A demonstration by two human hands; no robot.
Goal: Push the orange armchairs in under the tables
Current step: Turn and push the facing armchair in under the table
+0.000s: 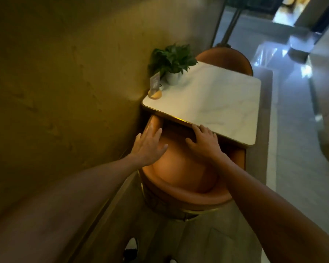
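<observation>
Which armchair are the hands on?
The near armchair, on this side of the table; both hands are on it. The far armchair stands untouched.

— Where does the near armchair [186, 179] sit?

— At the table's [217, 103] near edge, its seat front tucked under the top, the wall [65, 82] along its left.

— And on the table?

— A potted plant [172, 63] at the far left corner, with a small card stand [154, 88] just before it, against the wall.

— The other armchair [230, 59]?

— Behind the table's far edge, facing this one.
</observation>
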